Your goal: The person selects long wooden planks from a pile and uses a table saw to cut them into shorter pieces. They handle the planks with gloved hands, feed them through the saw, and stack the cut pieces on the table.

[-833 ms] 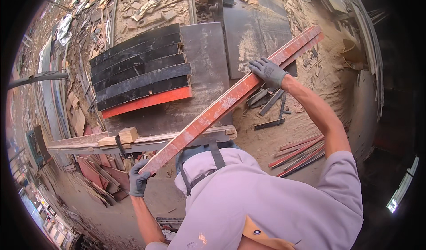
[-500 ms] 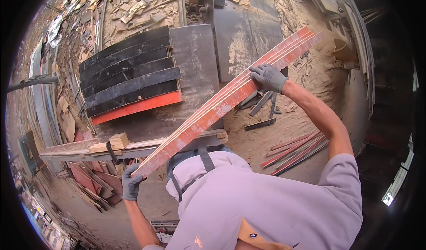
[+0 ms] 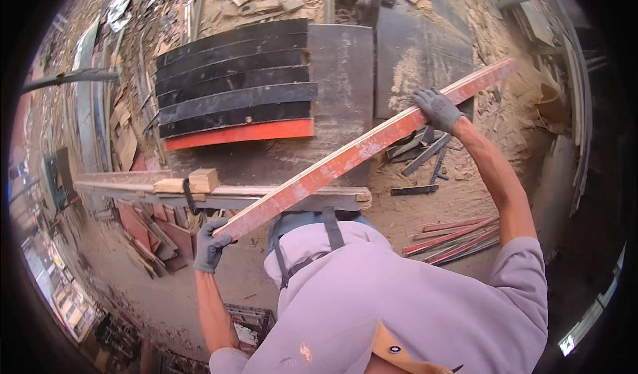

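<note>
A long bundle of red-faced plywood strips (image 3: 345, 163) runs slantwise in front of me, from low on the left to high on the right. Gray-gloved fingers of my left hand (image 3: 211, 246) close round its near left end. Toward the far end, my right hand (image 3: 436, 110), also gloved, grips it from above. The strips' pale edges lie close together, and the bundle passes over the right part of a long timber rail (image 3: 136, 188). Beyond it, a row of black boards (image 3: 236, 75) with a bright red strip (image 3: 239, 134) at its near side lies on the dark worktable (image 3: 340, 68).
A wood block (image 3: 204, 180) and a black clamp (image 3: 189, 198) sit on the rail. Dark offcuts (image 3: 426, 155) and red strips (image 3: 458, 236) lie on the sawdusty floor at right. Reddish panel scraps (image 3: 143, 224) lean at left. Behind the table stands a round blade-like part (image 3: 367, 7).
The strips, fanned apart before, now lie flush together in my hands. The view has shifted, so the table and boards appear farther right.
</note>
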The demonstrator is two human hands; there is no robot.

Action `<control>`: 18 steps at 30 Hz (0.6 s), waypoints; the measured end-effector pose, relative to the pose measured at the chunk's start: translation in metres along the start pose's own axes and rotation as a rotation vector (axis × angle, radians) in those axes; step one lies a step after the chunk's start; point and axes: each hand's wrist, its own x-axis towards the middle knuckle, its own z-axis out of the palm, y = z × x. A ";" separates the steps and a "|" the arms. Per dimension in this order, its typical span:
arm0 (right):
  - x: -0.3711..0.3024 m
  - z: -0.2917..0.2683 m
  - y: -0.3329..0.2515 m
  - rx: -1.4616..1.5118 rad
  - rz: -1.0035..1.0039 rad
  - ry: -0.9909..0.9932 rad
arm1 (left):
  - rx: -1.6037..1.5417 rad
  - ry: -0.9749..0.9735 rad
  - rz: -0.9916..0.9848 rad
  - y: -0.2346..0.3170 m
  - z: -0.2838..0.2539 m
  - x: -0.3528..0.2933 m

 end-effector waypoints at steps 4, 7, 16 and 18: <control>-0.008 0.000 -0.007 0.195 0.162 -0.196 | 0.259 -0.036 0.152 0.028 0.006 0.016; -0.049 0.009 0.002 0.201 0.266 -0.252 | 0.229 0.035 0.200 0.056 0.014 0.030; -0.167 -0.032 -0.044 0.331 0.484 -0.760 | 0.442 -0.028 0.465 0.059 0.049 0.066; -0.149 -0.060 -0.070 0.403 0.574 -0.882 | 0.447 -0.077 0.424 0.071 0.042 0.075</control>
